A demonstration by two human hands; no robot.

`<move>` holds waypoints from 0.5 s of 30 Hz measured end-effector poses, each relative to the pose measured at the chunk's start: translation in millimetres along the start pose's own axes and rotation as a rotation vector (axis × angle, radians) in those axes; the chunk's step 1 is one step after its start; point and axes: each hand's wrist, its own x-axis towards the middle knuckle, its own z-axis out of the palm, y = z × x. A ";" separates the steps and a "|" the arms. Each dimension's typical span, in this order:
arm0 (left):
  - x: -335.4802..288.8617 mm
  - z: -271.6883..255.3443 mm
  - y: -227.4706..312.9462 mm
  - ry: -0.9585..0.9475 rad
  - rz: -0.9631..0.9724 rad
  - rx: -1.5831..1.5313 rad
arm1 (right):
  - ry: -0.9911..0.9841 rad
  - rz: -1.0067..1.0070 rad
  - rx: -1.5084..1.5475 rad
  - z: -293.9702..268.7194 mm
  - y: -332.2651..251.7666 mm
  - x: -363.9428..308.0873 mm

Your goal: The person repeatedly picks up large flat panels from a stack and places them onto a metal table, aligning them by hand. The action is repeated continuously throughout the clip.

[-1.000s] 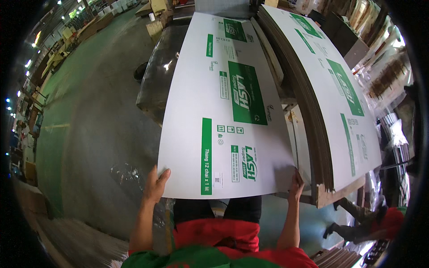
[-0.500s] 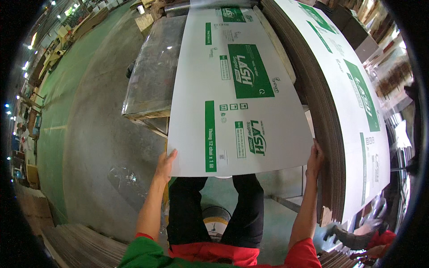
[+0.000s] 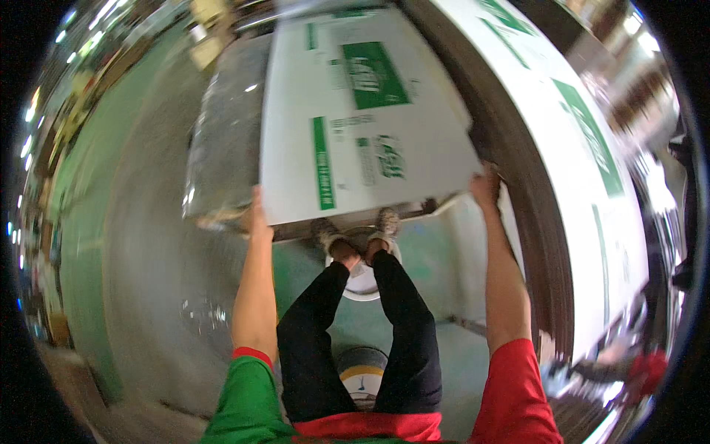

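Note:
A large white cardboard sheet with green printed panels lies lengthwise in front of me, over a table whose front edge shows just below it. At the sheet's near left corner, my left hand is closed on the edge, with its thumb up along the side. My right hand grips the opposite near corner; its fingers are partly hidden and blurred. Both my arms are stretched forward.
Close on the right stands a tall stack of printed cardboard sheets. A shiny metal-topped surface adjoins the sheet on the left. My feet rest on a white round bucket. Another person's red sleeve shows at the lower right.
Both hands have moved forward, pushing the sheet away from me. Its near edge now sits over the table front, and my feet and the bucket have come into view.

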 end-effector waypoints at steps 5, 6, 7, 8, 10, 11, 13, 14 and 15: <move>-53.5 49.3 -22.7 -0.243 -0.210 -0.247 | -0.056 -0.638 -0.273 -102.6 -50.5 -152.6; -81.1 51.3 -35.0 -0.259 -0.216 -0.225 | 0.013 -0.756 -0.222 -123.7 -41.8 -188.6; -110.2 51.1 -44.1 -0.260 -0.184 -0.218 | 0.132 -0.657 -0.227 -147.5 -22.9 -217.8; -146.8 55.1 -59.7 -0.337 -0.269 -0.141 | 0.132 -0.562 -0.329 -172.1 2.8 -246.2; -231.4 54.3 -93.9 -0.633 -0.514 -0.076 | 0.197 -0.279 -0.514 -213.1 59.1 -297.1; -281.7 50.5 -107.9 -0.884 -0.481 -0.002 | 0.272 -0.214 -0.572 -232.3 85.5 -322.6; -389.5 40.5 -128.3 -1.212 -0.281 -0.014 | 0.254 -0.136 -0.710 -274.2 127.0 -359.6; -444.6 34.7 -130.7 -1.364 -0.304 -0.053 | 0.153 -0.093 -0.759 -296.5 138.0 -374.9; -492.0 34.8 -121.4 -1.523 -0.274 -0.012 | 0.235 -0.204 -0.771 -322.7 142.6 -381.8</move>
